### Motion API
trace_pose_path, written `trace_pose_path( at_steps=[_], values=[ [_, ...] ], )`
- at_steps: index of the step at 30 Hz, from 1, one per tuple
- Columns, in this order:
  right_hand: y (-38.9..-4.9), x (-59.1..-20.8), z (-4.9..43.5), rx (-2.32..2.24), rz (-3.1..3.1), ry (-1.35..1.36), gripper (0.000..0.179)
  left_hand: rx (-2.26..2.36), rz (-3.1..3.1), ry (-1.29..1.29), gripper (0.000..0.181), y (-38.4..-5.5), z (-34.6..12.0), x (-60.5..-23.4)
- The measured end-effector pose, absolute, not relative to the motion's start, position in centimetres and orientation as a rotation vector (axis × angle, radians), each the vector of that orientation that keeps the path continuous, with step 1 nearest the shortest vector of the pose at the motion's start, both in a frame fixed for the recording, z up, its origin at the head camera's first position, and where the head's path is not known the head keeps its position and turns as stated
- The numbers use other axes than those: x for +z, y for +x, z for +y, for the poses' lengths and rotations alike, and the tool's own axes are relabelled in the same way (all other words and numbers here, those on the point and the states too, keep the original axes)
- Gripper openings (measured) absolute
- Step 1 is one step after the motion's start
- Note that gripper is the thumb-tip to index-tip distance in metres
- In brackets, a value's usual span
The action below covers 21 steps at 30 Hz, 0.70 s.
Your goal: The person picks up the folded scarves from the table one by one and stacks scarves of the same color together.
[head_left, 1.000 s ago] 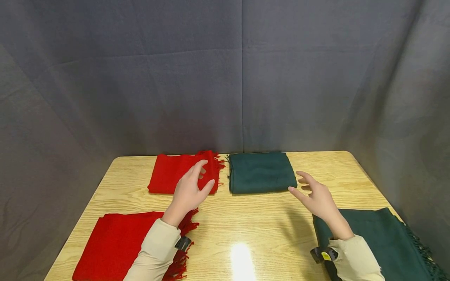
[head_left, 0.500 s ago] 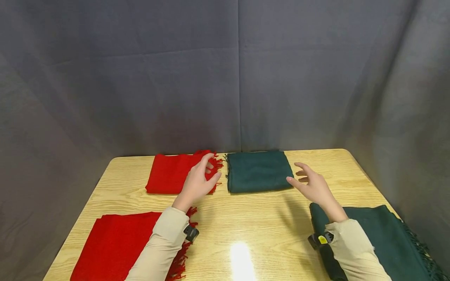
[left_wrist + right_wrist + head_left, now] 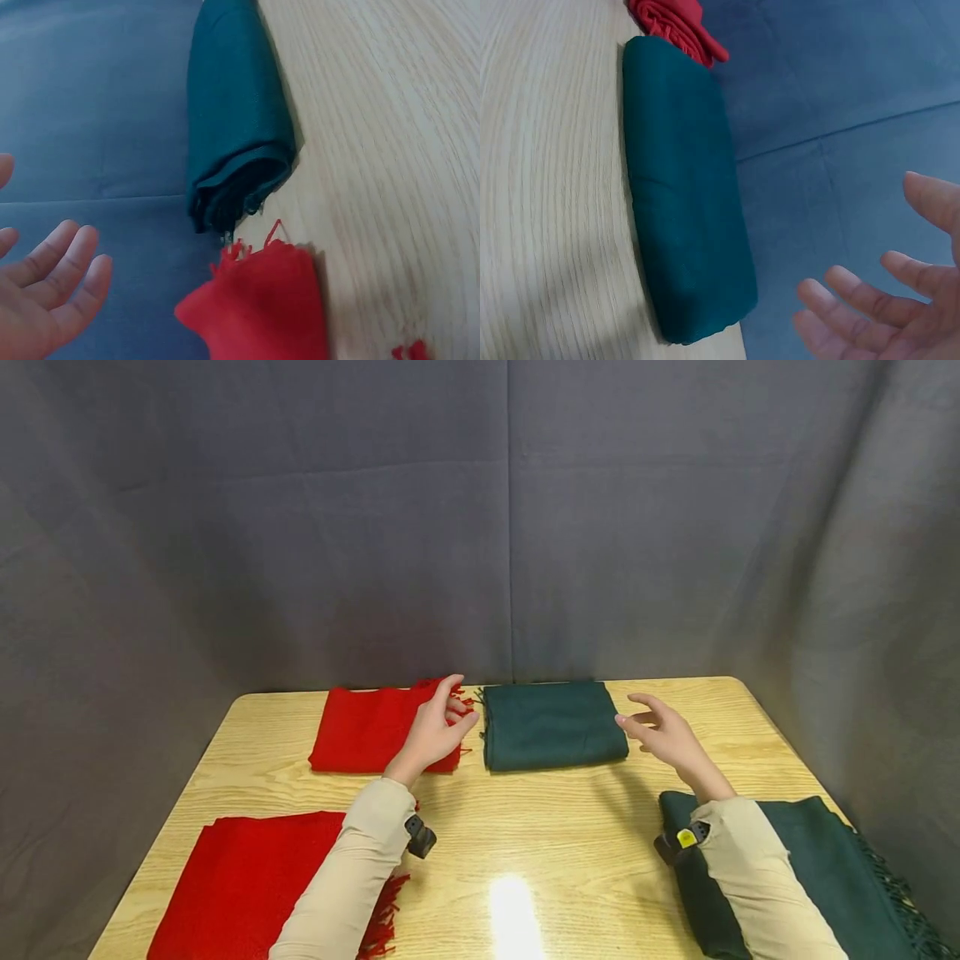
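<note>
At the back centre of the table lies a folded dark green scarf (image 3: 553,727), its short fringe on the left side. Beside it, to the left, is a folded red scarf (image 3: 367,731) with fringe on its right side. My left hand (image 3: 435,727) hovers over the red scarf's right end, fingers spread and holding nothing. My right hand (image 3: 663,735) is just right of the green scarf, fingers loosely bent and thumb tip near its right edge. In the right wrist view the green scarf (image 3: 686,195) shows as a thick, neat bundle.
A larger folded red scarf (image 3: 247,877) lies at the front left under my left forearm. Another dark green scarf (image 3: 832,877) lies at the front right, partly behind my right sleeve. A grey curtain (image 3: 375,543) hangs along the table's back edge.
Both hands have moved forward, away from me; the left has also shifted right along the red scarf. The scarves lie as before.
</note>
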State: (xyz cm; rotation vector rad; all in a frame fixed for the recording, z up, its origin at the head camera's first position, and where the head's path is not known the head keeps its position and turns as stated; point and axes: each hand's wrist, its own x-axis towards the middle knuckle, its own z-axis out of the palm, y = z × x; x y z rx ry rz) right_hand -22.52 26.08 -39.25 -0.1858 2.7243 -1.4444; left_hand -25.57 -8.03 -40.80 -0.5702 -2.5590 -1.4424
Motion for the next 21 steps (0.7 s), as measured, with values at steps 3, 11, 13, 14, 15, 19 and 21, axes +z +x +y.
trace_pose_path(
  at_steps=[3,11,13,14,15,19,21],
  values=[
    [-23.1,-39.5,26.5,-1.453,2.714,-0.158,0.065,-1.452,-2.592,-0.535,0.06,-26.3,-7.7,-41.2],
    [-24.1,-39.5,27.3,-1.412,2.723,-0.107,0.065,-1.492,-2.673,-0.451,0.062,-27.4,-7.2,-41.9],
    [-24.4,-39.4,27.5,-1.416,2.713,-0.094,0.066,-1.528,-2.681,-0.423,0.062,-27.8,-7.1,-42.1],
    [-24.6,-39.4,27.5,-1.42,2.706,-0.089,0.067,-1.551,-2.682,-0.404,0.063,-28.0,-7.0,-42.3],
    [-24.7,-39.4,27.5,-1.424,2.696,-0.087,0.068,-1.575,-2.682,-0.382,0.063,-28.2,-7.0,-42.4],
    [-25.3,-39.8,27.5,-1.449,2.654,-0.082,0.071,-1.657,-2.675,-0.302,0.064,-28.9,-6.8,-43.1],
    [-25.6,-40.0,27.5,-1.467,2.63,-0.076,0.071,-1.678,-2.672,-0.281,0.065,-29.1,-6.7,-43.4]
  ],
)
